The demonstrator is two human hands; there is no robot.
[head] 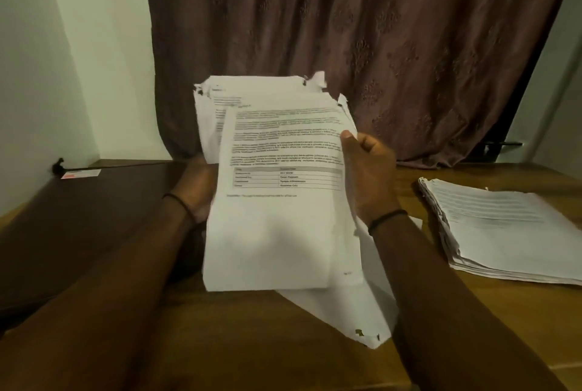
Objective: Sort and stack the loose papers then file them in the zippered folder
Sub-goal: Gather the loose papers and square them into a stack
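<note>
Wooden table (pixel 283 343), both hands raised, left hand (pixel 196 184), right hand (pixel 367 170) gripping papers (pixel 280 201)

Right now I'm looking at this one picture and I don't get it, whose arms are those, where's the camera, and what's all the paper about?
There is no machine here. The camera sits on a person's head and looks forward and down, so the two arms reaching in from the bottom are that person's own.

Both hands hold up a bundle of printed papers. The left hand supports it from behind on the left; the right hand grips its right edge, thumb on the front page.

Below is a wooden table. A neater stack lies on it to the right, and a loose sheet lies under the held bundle. A dark flat surface covers the table's left part; I cannot tell whether it is the folder. A small card lies far left. A brown curtain hangs behind.
</note>
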